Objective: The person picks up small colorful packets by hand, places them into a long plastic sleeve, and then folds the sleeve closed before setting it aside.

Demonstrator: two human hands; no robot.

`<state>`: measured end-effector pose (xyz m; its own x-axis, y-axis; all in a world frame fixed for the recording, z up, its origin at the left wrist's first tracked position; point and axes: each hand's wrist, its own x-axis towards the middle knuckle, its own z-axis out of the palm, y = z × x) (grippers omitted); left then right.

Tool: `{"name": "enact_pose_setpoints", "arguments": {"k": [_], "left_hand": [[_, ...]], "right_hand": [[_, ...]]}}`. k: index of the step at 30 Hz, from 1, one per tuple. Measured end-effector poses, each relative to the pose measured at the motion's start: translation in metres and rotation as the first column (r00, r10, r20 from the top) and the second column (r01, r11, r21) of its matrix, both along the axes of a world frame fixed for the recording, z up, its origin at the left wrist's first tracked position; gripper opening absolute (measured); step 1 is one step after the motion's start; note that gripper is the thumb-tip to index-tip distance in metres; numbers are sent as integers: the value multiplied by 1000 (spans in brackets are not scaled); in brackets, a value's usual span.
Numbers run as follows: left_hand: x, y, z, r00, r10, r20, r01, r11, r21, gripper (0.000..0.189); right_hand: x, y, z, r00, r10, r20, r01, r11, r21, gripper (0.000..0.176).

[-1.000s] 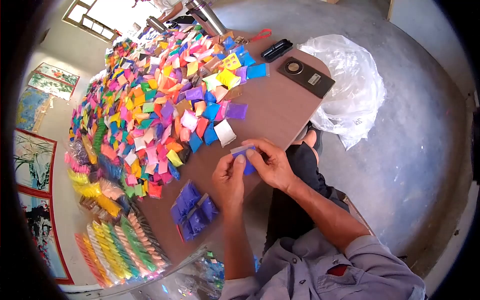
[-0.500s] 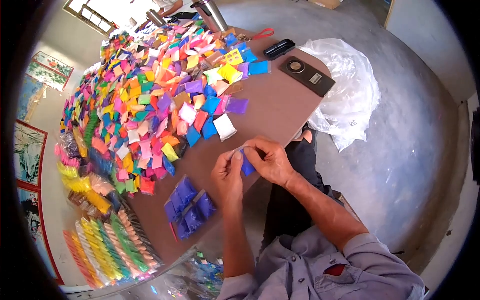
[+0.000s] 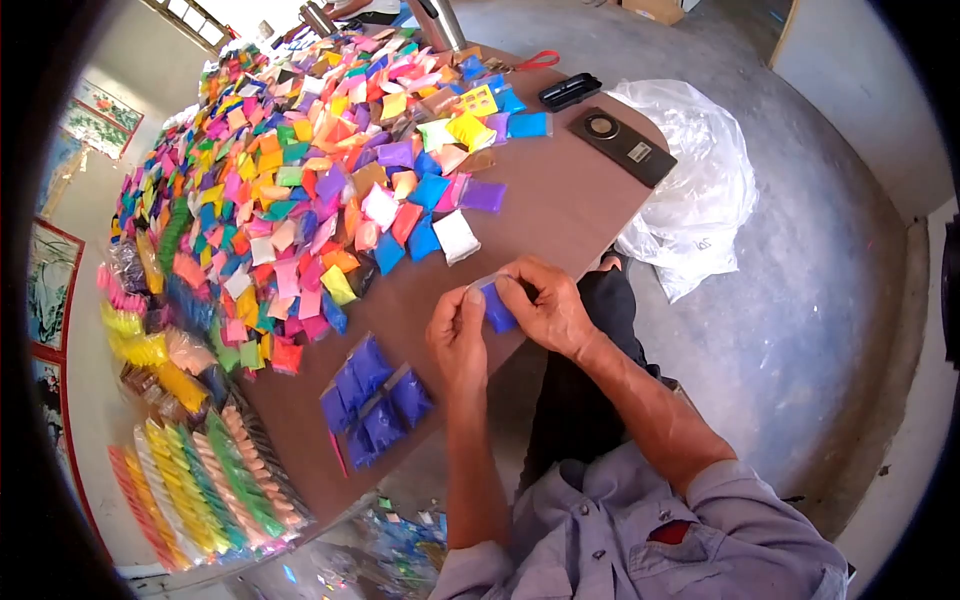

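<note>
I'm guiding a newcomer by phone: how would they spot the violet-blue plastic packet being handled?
Start at the brown table; find the person's bare left hand and right hand by its near edge. The violet-blue plastic packet is pinched there, unlike the matching packets grouped on the table.

Blue packet (image 3: 498,311) between left hand (image 3: 459,342) and right hand (image 3: 552,308)

Glossy plastic packets (image 3: 384,424), smooth matt tabletop (image 3: 560,195), shiny metal flask (image 3: 440,25)
</note>
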<state>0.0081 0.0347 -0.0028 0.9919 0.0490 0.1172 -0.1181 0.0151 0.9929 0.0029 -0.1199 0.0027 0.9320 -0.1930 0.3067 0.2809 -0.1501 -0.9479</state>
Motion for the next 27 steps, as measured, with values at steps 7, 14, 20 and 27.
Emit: {"name": "enact_pose_setpoints", "arguments": {"k": [7,14,20,27], "left_hand": [[-3,-7,9,998,50,-48,-52,998,-31,21],[2,-1,-6,997,-61,52,63,997,-34,18],[0,-6,-4,998,-12,67,9,999,47,18],[-3,-8,2,997,-73,21,71,993,99,16]], "right_hand": [[0,1,-6,999,44,12,-44,999,-8,15],[-3,1,-1,1000,28,10,-28,999,40,14],[-1,0,-9,998,52,-26,-49,995,92,11],[4,0,-15,1000,17,25,-22,971,240,13]]}}
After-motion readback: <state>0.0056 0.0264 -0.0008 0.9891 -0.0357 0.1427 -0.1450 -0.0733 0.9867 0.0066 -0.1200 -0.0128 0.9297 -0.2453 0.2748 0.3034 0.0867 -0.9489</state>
